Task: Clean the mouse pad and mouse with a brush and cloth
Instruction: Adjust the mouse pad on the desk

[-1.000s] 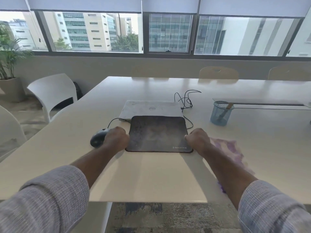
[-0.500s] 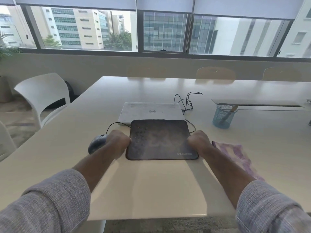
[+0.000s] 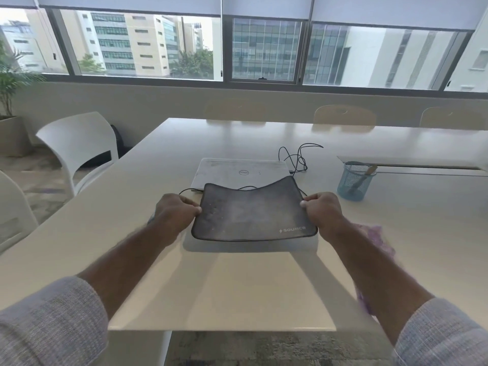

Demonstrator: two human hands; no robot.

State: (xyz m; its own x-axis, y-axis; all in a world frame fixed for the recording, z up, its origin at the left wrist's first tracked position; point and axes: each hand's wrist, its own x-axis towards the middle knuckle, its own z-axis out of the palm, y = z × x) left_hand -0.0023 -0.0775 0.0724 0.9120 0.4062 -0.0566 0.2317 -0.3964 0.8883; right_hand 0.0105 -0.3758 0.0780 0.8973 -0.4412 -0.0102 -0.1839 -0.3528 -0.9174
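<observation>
A person stands at the near edge of a long white worktop, both forearms in grey knit sleeves reaching forward. The left hand pinches the left edge of a dark grey, rectangular fabric mouse pad, and the right hand pinches the right edge, so each grip is closed on the pad. The pad is lifted just clear of the worktop: a shadow lies under its near edge, and its middle sags between the hands, the far edge dipping in a curve. Pale dusty smudges cover its surface, and a small white logo sits at the near right corner. Holding it by both sides probably keeps the floppy pad spread while it is shaken or repositioned for cleaning.

Behind the pad lies a closed white laptop, with a thin black cable looping off its right side (the mouse itself is hidden, most likely behind the left hand). A crumpled purple and white cloth lies on the worktop just beside the right forearm, within easy reach for wiping. Further right, a blue mesh pen cup holds what looks like a wooden-handled brush, standing tilted, not yet picked up. White chairs stand at the left, under wide windows.
</observation>
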